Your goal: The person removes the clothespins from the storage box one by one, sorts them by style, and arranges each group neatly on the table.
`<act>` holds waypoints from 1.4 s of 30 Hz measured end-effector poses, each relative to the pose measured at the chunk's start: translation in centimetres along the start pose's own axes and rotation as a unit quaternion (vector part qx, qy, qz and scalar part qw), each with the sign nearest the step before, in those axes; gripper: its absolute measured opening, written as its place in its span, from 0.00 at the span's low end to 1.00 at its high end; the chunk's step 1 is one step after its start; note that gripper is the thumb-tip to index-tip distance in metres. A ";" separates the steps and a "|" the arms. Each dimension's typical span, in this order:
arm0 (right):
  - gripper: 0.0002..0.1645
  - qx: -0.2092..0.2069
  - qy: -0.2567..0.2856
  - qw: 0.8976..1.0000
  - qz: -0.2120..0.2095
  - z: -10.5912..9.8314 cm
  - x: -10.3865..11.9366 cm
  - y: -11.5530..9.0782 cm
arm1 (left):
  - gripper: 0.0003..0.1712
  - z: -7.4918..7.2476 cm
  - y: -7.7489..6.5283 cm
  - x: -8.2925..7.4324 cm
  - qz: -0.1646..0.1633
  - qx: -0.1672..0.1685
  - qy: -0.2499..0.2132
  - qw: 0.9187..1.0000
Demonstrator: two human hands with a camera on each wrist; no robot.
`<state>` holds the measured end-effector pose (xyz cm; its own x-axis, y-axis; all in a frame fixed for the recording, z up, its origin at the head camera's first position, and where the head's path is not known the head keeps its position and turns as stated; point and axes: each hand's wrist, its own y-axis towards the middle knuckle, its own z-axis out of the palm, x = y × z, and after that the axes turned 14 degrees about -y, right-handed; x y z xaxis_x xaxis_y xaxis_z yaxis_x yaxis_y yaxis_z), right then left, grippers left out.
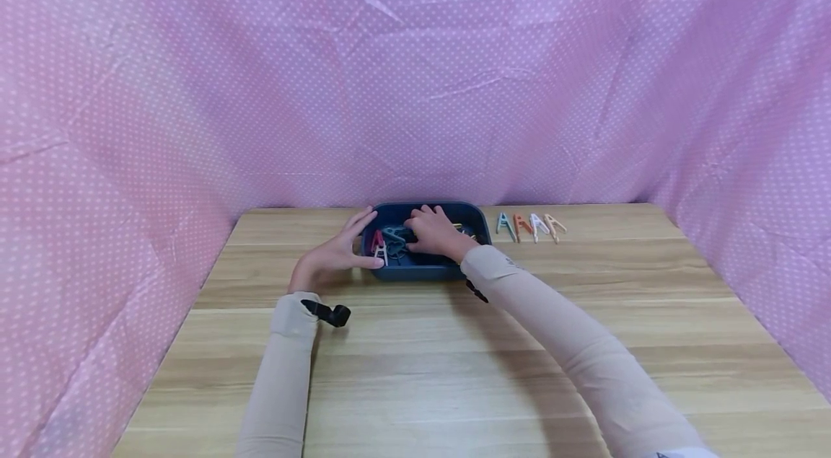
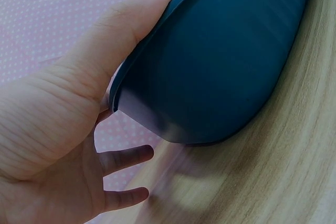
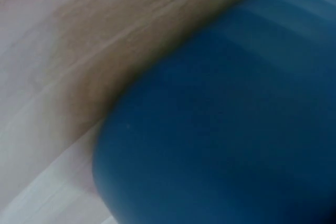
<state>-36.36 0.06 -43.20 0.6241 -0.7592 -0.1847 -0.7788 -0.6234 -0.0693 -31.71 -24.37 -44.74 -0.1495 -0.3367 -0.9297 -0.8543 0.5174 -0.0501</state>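
A dark blue plastic basin (image 1: 415,272) stands near the table's far edge with several clothespins inside. Among them are a pink clothespin (image 1: 377,240), a white clothespin (image 1: 381,253) and a teal clothespin (image 1: 394,233). My left hand (image 1: 337,249) rests spread against the basin's left end, its thumb lying on the rim. The left wrist view shows the same hand (image 2: 68,114) with two fingers extended clear of the wall. Into the basin reaches my right hand (image 1: 436,233), fingers bent downward; whether they hold a clothespin is hidden. The right wrist view has only the blurred basin wall (image 3: 220,114).
Right of the basin, several clothespins lie in a row: teal (image 1: 506,226), orange (image 1: 522,226), white (image 1: 538,226) and cream (image 1: 555,226). The wooden table (image 1: 415,371) ends at a pink dotted curtain (image 1: 415,83), which also hangs along both sides.
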 end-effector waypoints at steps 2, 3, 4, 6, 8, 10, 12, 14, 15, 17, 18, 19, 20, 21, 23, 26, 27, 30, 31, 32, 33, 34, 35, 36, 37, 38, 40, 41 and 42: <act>0.28 -0.002 -0.005 1.000 0.000 0.0 0.0 -0.1 | 0.61 0.0 0.0 0.0 -0.004 -0.001 -0.002 1.000; 0.28 -0.003 -0.007 1.000 0.000 0.0 0.1 -0.1 | 0.61 0.1 0.0 0.0 -0.006 -0.001 -0.002 1.000; 0.27 -0.004 -0.009 1.000 0.001 0.0 0.1 -0.2 | 0.60 0.1 0.0 -0.1 -0.006 -0.001 -0.002 1.000; 0.26 -0.007 -0.011 1.000 0.002 -0.1 0.1 -0.2 | 0.60 0.1 0.0 -0.1 -0.008 -0.001 -0.003 1.000; 0.25 -0.007 -0.010 1.000 0.004 -0.1 0.1 -0.3 | 0.60 0.1 0.0 0.0 -0.007 -0.001 0.000 1.000; 0.23 -0.009 -0.007 1.000 0.006 -0.2 0.0 -0.4 | 0.60 0.1 0.1 0.0 -0.006 -0.001 0.000 1.000; 0.22 -0.010 -0.005 1.000 0.008 -0.2 0.0 -0.5 | 0.60 0.1 0.1 -0.1 -0.006 0.000 0.002 1.000; 0.21 -0.012 -0.001 1.000 0.009 -0.2 0.0 -0.6 | 0.60 0.1 0.1 -0.2 -0.006 0.000 0.002 1.000; 0.20 -0.014 0.001 1.000 0.010 -0.1 -0.1 -0.6 | 0.60 0.1 0.1 -0.2 -0.007 0.000 0.001 1.000; 0.19 -0.018 0.004 1.000 0.010 -0.1 -0.1 -0.6 | 0.61 0.1 0.1 -0.2 -0.008 0.000 -0.001 1.000; 0.19 -0.021 0.006 1.000 0.009 0.0 -0.2 -0.6 | 0.61 0.1 0.1 -0.3 -0.009 0.001 -0.003 1.000; 0.18 -0.022 0.007 1.000 0.009 0.0 -0.2 -0.6 | 0.61 0.1 0.1 -0.3 -0.010 0.001 -0.005 1.000; 0.18 -0.023 0.006 1.000 0.009 0.0 -0.2 -0.6 | 0.61 0.1 0.0 -0.2 -0.011 0.001 -0.007 1.000; 0.18 -0.024 0.004 1.000 0.009 0.0 -0.3 -0.6 | 0.61 0.1 0.0 -0.2 -0.012 0.001 -0.008 1.000; 0.18 -0.027 -0.002 1.000 0.008 0.0 -0.3 -0.7 | 0.62 0.1 0.0 -0.2 -0.014 0.002 -0.010 1.000; 0.19 -0.034 -0.013 0.999 0.006 0.0 -0.4 -0.7 | 0.62 0.1 0.0 -0.1 -0.018 0.000 -0.008 1.000; 0.19 -0.039 -0.017 0.999 0.005 0.0 -0.4 -0.8 | 0.62 0.1 0.0 -0.1 -0.018 0.001 -0.007 1.000; 0.19 -0.053 -0.027 0.998 0.000 0.0 -0.6 -1.0 | 0.62 0.1 -0.1 0.0 -0.026 -0.002 -0.017 1.000; 0.19 -0.059 -0.027 0.998 -0.002 -0.1 -0.6 -1.1 | 0.62 0.1 -0.1 0.0 -0.027 -0.003 -0.021 0.999; 0.18 -0.064 -0.028 0.998 -0.004 -0.2 -0.7 -1.2 | 0.62 0.1 -0.1 0.0 -0.026 -0.003 -0.023 0.999; 0.18 -0.070 -0.027 0.997 -0.005 -0.2 -0.8 -1.4 | 0.62 0.1 -0.1 0.0 -0.028 -0.004 -0.027 0.999; 0.18 -0.075 -0.024 0.997 -0.006 -0.3 -0.9 -1.6 | 0.62 0.1 -0.1 0.0 -0.029 -0.005 -0.030 0.999; 0.18 -0.080 -0.021 0.997 -0.007 -0.4 -1.0 -1.7 | 0.62 0.2 -0.2 0.0 -0.029 -0.006 -0.030 0.999; 0.19 -0.084 -0.014 0.996 -0.008 -0.5 -1.1 -1.9 | 0.62 0.2 -0.2 -0.1 -0.027 -0.005 -0.027 0.999; 0.19 -0.086 -0.007 0.996 -0.009 -0.6 -1.2 -2.1 | 0.62 0.2 -0.2 -0.1 -0.024 -0.004 -0.023 0.999; 0.19 -0.089 -0.002 0.996 -0.008 -0.7 -1.4 -2.3 | 0.61 0.2 -0.2 -0.1 -0.023 -0.004 -0.019 1.000; 0.19 -0.096 0.009 0.995 -0.009 -0.9 -1.6 -2.8 | 0.61 0.1 -0.2 -0.1 -0.021 -0.003 -0.014 1.000; 0.19 -0.099 0.013 0.995 -0.008 -1.0 -1.8 -3.1 | 0.61 0.1 -0.2 -0.1 -0.021 -0.002 -0.013 1.000; 0.19 -0.103 0.017 0.995 -0.009 -1.1 -1.9 -3.3 | 0.61 0.1 -0.3 -0.2 -0.021 -0.002 -0.013 1.000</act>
<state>-34.90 3.39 -41.56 0.6423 -0.7513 -0.1517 -0.7404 -0.6594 0.1304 -31.41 -24.35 -44.59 -0.1007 -0.3369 -0.9361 -0.8619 0.4995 -0.0871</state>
